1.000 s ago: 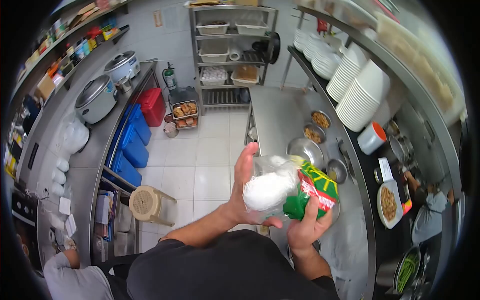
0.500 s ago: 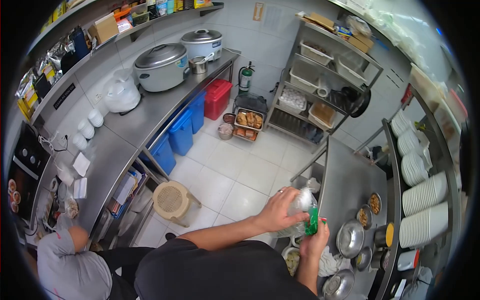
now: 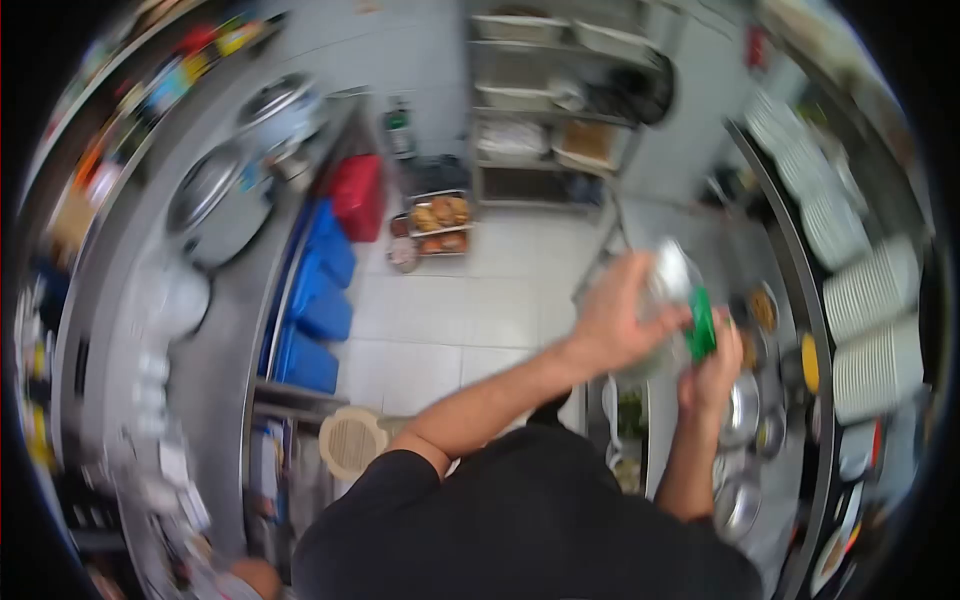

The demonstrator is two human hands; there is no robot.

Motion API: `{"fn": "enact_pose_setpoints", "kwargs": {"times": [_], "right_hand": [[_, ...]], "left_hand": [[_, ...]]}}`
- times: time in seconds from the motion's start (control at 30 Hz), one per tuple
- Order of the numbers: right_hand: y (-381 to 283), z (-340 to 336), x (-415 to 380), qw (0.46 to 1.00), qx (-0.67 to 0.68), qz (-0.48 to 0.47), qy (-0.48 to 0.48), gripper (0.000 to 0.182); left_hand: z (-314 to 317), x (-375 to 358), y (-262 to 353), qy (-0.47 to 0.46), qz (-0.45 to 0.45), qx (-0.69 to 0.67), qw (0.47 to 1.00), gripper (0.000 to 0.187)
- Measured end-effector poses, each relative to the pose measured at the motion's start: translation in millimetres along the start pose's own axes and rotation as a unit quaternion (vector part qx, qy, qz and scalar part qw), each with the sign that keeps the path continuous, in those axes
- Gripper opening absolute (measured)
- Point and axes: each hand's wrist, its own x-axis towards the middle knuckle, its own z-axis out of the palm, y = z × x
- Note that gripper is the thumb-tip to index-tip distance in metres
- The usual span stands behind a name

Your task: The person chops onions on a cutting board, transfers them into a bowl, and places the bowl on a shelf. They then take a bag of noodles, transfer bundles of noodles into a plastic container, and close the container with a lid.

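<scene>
A clear plastic bag (image 3: 668,285) with a green printed end (image 3: 702,322) was held up between both hands above the steel table (image 3: 715,245), the frame blurred by motion. The left hand (image 3: 622,318) was wrapped around the bag's pale upper part, its grip closed on the plastic, while the right hand (image 3: 712,372) was closed on the green end from below. The two hands were pressed close together, touching or nearly so at the bag.

Just beneath the right grip, metal bowls (image 3: 742,408) were seen on the table, some with yellowish contents too blurred to be identified. Further right of the grips, stacks of white plates (image 3: 872,290) were ranged along a shelf. Beyond the hands, a wire rack (image 3: 545,110) with tubs was set against the far wall, and trays of browned food (image 3: 435,225) were laid on the tiled floor (image 3: 450,310). Well to the left of the left grip, blue bins (image 3: 318,300) and a red bin (image 3: 358,195) were stowed under a long counter bearing a rice cooker (image 3: 205,190). A beige stool (image 3: 350,440) was placed below the left forearm.
</scene>
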Motion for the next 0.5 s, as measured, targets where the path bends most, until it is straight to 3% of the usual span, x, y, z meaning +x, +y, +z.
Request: {"fn": "enact_pose_setpoints", "kwargs": {"times": [0.07,0.1,0.23,0.33,0.43,0.5], "right_hand": [[-2.4,-4.8,42.0,0.999,0.018,-0.032,-0.022,0.017],[-2.1,-33.0,69.5,0.998,0.028,-0.058,-0.009,0.019],[2.0,-46.1,134.6,0.990,0.126,-0.053,0.019,0.017],[16.3,-71.2,180.8,0.987,0.146,-0.026,0.057,0.018],[49.2,-101.0,216.2,0.984,0.146,0.019,0.103,0.021],[62.7,-118.4,226.8,0.981,0.130,0.057,0.132,0.022]], "left_hand": [[22.5,39.9,-12.0,-0.008,0.053,0.020,0.998,0.055],[52.1,78.6,-26.6,-0.027,0.055,-0.057,0.997,0.062],[102.1,139.2,-50.5,-0.097,0.004,-0.106,0.990,0.062],[148.0,179.8,-87.4,-0.132,-0.043,-0.118,0.983,0.067],[189.3,202.7,-129.1,-0.160,-0.012,-0.030,0.987,0.070],[206.3,203.1,-156.8,-0.220,-0.094,-0.055,0.970,0.071]]}}
